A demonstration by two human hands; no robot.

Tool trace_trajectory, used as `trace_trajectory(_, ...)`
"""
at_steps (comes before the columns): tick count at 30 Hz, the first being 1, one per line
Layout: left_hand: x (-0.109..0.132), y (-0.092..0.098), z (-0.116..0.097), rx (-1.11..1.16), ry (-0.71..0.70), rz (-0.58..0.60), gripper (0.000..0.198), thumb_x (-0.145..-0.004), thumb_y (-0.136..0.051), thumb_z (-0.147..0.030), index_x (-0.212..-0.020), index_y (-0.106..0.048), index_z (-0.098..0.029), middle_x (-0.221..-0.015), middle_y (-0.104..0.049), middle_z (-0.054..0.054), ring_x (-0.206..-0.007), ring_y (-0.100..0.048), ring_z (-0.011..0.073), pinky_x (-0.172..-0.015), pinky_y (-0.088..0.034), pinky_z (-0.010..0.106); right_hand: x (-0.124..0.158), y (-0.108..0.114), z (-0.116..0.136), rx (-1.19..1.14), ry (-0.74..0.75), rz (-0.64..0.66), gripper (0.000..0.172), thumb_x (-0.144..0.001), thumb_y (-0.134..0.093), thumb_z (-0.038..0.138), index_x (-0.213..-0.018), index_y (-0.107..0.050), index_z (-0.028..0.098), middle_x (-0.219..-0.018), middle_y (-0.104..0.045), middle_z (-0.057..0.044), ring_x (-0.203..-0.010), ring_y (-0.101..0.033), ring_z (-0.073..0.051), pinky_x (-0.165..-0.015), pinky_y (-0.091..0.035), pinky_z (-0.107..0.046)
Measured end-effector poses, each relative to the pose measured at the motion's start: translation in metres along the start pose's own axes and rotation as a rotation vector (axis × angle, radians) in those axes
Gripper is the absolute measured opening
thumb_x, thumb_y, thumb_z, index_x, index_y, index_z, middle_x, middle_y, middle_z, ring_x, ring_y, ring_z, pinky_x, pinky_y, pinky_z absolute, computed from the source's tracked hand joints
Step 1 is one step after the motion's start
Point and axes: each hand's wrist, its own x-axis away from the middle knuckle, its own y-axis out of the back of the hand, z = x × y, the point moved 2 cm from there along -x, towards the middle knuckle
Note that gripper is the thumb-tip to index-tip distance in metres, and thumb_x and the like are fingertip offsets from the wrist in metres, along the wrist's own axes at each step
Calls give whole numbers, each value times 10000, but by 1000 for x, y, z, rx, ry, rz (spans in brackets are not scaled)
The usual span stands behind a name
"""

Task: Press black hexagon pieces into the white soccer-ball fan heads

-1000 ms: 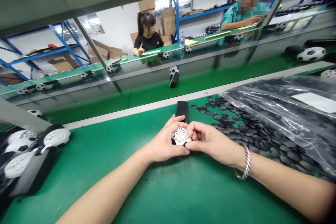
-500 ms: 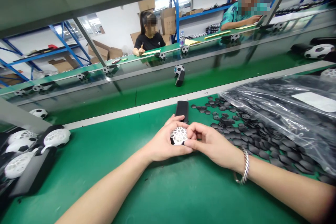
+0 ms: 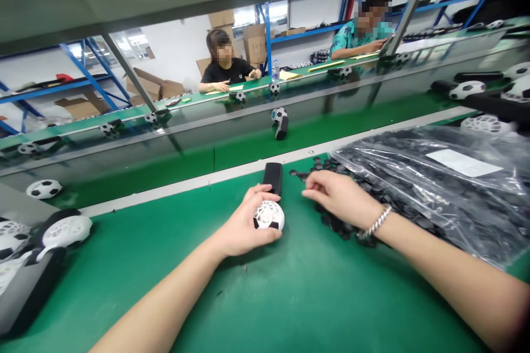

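Note:
My left hand (image 3: 244, 226) is wrapped round the white, soccer-ball-shaped head of a handheld fan (image 3: 269, 214), thumb on the near side and fingers over the far side. Its head has an open white grille and black patches. The fan's black handle (image 3: 273, 176) points away from me across the green table. To the right, apart from the fan, my right hand (image 3: 337, 198) hovers by the loose black patch pieces (image 3: 339, 226), its fingers curled in toward the thumb. Whatever is between those fingertips, if anything, is hidden.
A clear plastic bag (image 3: 414, 165) of black pieces lies at right. More ball-headed fans (image 3: 66, 230) are piled at left, others (image 3: 467, 90) at far right. Past the pale rail, a green conveyor carries a fan (image 3: 279, 116). Two people sit across the line.
My right hand has left the fan's head and moved right to the black pieces. My left hand keeps its hold. The view has shifted slightly; a person opposite has changed pose.

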Motion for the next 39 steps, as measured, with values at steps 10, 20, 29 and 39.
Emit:
trace_trajectory(10, 3, 4, 0, 39, 96, -23, 614, -547, -778, -266, -1109, -532, -244, -1197, -334, 69, -1159, -393, 250, -1029, -301, 426, -3, 5, -14, 711, 52, 70, 185, -820, -445, 127, -776, -625, 132, -742, -648, -107, -703, -618, -233, -606, -420, -316)
trace_trajectory(20, 3, 10, 8, 121, 39, 43, 577, -589, -735, -210, -1130, -539, -262, -1065, -461, 32, -982, -492, 204, -916, -384, 386, 6, 15, -8, 321, 99, -120, 174, -813, -463, 112, -903, -603, 163, -863, -665, -92, -756, -614, -223, -667, -450, -329)
trace_trajectory(29, 4, 17, 1, 69, 10, 132, 617, -603, -701, -195, -1177, -480, -242, -1099, -477, 45, -1047, -477, 229, -924, -385, 393, 22, -13, 35, -298, 230, 154, 54, -748, -615, 245, -703, -636, 225, -713, -646, 16, -657, -572, -142, -618, -434, -263)
trace_trajectory(39, 4, -2, -5, -18, 40, -108, 492, -588, -715, -258, -1039, -523, -209, -1023, -515, 34, -919, -523, 196, -844, -427, 352, 18, -22, 35, -280, 402, 33, 81, -795, -564, 197, -754, -632, 210, -742, -631, -6, -700, -577, -129, -648, -436, -241)
